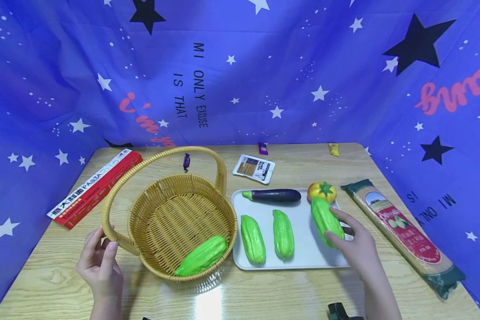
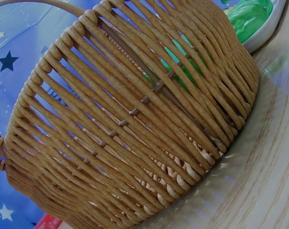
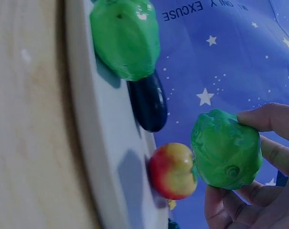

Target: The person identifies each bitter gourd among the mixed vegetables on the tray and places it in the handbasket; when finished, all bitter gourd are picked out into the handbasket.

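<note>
My right hand (image 1: 358, 244) grips a green bitter melon (image 1: 326, 220), held up over the right part of the white tray (image 1: 304, 262). In the right wrist view, thumb and fingers close around that bitter melon (image 3: 225, 150), its blunt end facing the camera. Two more bitter melons lie on the tray, one at left (image 1: 253, 240) and one in the middle (image 1: 283, 234). Another bitter melon (image 1: 203, 255) rests inside the wicker basket (image 1: 180, 218). At the basket's left side, my left hand (image 1: 102, 266) holds the foot of its handle (image 1: 112, 233). The left wrist view shows only the basket's woven wall (image 2: 135, 114).
Along the tray's back lie an eggplant (image 1: 274, 195) and a red-yellow tomato (image 1: 322, 191). A spaghetti pack (image 1: 404, 231) is at right, a red pasta box (image 1: 98, 186) at left. Behind are a flat packet (image 1: 254, 169) and small wrapped candies (image 1: 263, 148).
</note>
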{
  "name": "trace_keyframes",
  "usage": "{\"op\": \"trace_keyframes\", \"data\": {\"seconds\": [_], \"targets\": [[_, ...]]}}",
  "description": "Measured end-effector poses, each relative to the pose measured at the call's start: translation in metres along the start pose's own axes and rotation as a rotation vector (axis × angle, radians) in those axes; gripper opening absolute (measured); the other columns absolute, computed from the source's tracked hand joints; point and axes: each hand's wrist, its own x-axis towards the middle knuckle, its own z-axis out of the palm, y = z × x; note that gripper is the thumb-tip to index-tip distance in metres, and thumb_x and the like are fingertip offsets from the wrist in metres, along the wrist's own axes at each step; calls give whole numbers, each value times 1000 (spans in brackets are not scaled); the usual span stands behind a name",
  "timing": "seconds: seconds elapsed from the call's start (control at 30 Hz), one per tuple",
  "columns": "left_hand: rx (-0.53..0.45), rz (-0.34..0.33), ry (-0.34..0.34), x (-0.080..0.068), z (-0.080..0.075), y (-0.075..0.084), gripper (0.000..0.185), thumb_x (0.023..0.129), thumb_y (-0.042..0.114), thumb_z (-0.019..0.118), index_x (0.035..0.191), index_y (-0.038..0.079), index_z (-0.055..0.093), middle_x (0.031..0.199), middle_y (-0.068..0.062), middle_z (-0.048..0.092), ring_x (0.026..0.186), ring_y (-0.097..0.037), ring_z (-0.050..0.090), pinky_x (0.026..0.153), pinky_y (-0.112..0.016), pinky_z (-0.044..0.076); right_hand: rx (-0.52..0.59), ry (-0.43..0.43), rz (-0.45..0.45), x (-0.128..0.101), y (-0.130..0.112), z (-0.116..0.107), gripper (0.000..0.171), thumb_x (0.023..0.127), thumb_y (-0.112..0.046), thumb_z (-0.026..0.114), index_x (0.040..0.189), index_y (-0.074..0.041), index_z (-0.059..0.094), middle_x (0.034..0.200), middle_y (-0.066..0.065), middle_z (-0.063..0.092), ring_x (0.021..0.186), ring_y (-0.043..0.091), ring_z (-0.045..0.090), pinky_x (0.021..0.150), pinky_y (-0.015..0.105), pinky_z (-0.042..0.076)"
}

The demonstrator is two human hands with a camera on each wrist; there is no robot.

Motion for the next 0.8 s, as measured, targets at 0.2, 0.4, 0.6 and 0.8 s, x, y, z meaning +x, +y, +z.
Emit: {"op": "trace_keyframes", "data": {"seconds": [0.2,0.4,0.6,0.8], "targets": [[-17,-2,-2,0,-1,1,37,73,-28,51,110,-24,54,100,-23,65,93,-27,64,86,-29,57,-14,19,-98,7,-8,-8,66,85,-24,69,143,-19,39,142,24,41,112,43,50,70,25,51],[2,-1,-3,0,-1,1,37,73,-28,50,109,-24,54,99,-22,65,93,-27,64,85,-28,57,-38,0,-133,12,-15,-7,65,85,-26,69,142,-18,41,142,24,42,114,45,51,74,31,54],[14,7,-4,1,-1,0,36,73,-27,52,109,-23,55,99,-22,65,93,-27,64,84,-28,57,-61,-14,-183,19,-24,-2,60,84,-22,69,139,-16,45,140,23,45,113,46,53,81,44,56],[8,2,-8,1,-2,0,37,73,-26,53,109,-24,54,99,-22,65,93,-26,63,81,-27,56,-64,-43,-229,23,-35,6,58,84,-18,69,138,-15,47,137,23,47,113,40,53,84,47,53]]}}
